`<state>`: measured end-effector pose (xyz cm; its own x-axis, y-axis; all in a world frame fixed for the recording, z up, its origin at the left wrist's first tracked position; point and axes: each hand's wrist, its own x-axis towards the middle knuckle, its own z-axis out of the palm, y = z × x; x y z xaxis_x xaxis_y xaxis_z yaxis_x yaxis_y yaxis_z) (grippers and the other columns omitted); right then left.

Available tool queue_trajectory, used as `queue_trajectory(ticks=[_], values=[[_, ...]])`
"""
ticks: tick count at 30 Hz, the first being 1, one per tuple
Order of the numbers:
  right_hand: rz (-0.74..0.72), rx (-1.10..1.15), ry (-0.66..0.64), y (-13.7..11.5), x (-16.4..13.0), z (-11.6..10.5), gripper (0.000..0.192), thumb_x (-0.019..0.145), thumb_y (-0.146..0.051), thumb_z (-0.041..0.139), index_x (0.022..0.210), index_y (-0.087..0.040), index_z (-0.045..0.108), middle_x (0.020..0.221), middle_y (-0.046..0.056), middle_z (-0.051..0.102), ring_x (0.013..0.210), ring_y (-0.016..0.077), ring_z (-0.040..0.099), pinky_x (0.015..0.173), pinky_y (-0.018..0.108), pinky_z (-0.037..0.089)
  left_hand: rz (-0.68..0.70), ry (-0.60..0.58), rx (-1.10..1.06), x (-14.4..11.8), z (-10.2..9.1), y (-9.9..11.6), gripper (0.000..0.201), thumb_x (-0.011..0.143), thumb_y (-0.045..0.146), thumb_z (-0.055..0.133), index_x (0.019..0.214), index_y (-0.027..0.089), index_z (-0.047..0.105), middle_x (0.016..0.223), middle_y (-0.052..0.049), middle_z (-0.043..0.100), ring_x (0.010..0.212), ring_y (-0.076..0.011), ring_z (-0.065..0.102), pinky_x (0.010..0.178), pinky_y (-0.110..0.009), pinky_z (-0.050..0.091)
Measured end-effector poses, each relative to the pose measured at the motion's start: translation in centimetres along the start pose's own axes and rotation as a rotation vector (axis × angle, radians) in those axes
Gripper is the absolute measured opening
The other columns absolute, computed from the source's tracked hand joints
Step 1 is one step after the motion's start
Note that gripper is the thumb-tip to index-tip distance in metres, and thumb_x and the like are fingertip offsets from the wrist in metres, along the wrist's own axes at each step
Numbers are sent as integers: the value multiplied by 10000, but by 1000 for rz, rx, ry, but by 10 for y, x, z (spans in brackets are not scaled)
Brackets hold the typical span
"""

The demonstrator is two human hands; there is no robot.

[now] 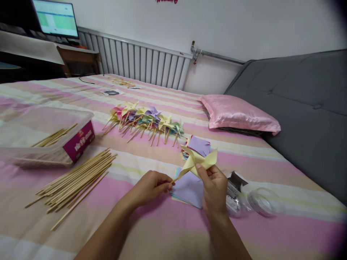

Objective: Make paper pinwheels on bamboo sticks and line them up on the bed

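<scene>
My right hand (215,186) pinches the centre of a yellow paper pinwheel (199,160) held above the bed. My left hand (151,186) grips the short end of a thin wooden stick (173,179) that reaches toward the pinwheel. Under both hands lies a small stack of pastel paper squares (187,191), lilac on top. A second stack of cut coloured papers (199,145) sits just beyond the pinwheel.
A row of finished pastel pinwheels on sticks (146,121) lies mid-bed. Loose wooden sticks (77,178) are piled at left beside a clear plastic box (46,135). A clear jar and lid (264,202) lie at right. A pink pillow (238,113) rests near the grey headboard.
</scene>
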<state>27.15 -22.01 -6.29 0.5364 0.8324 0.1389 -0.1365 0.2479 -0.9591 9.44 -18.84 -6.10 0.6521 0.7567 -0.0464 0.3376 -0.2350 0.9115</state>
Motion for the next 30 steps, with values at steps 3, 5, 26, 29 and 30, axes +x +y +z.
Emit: queue_trajectory(ticks=[3,5,26,29,30], values=[[-13,-17,5,-1,0,1,354,670,-351,717,926,-114,660,847,90,706,775,224,658,697,330,515,-16,-7,35,0,-1,2,242,815,243,481,771,117,682,716,-35,649,663,-130,535,616,-205,380],[-13,-10,8,-2,0,1,344,669,-347,719,921,-119,662,850,86,707,778,218,656,701,323,513,-24,-11,67,0,-1,3,243,812,246,480,785,123,689,706,-27,642,650,-126,521,601,-203,366],[-2,-12,-7,-2,0,0,339,675,-349,721,926,-131,656,840,72,704,781,221,654,710,334,510,-7,-48,155,-2,-2,7,261,815,274,473,767,145,695,658,-6,618,615,-120,490,568,-205,321],[3,-7,-9,-2,0,1,353,673,-349,724,942,-130,659,853,77,704,784,219,652,716,337,507,-12,-49,158,-2,-2,6,260,814,273,475,768,145,697,649,-5,611,607,-120,484,562,-205,318],[4,-3,-10,-2,0,1,358,674,-348,724,950,-129,659,857,78,704,785,218,652,724,342,505,-12,-49,158,-2,-2,6,260,815,272,475,773,145,698,647,-4,610,604,-119,482,561,-204,317]])
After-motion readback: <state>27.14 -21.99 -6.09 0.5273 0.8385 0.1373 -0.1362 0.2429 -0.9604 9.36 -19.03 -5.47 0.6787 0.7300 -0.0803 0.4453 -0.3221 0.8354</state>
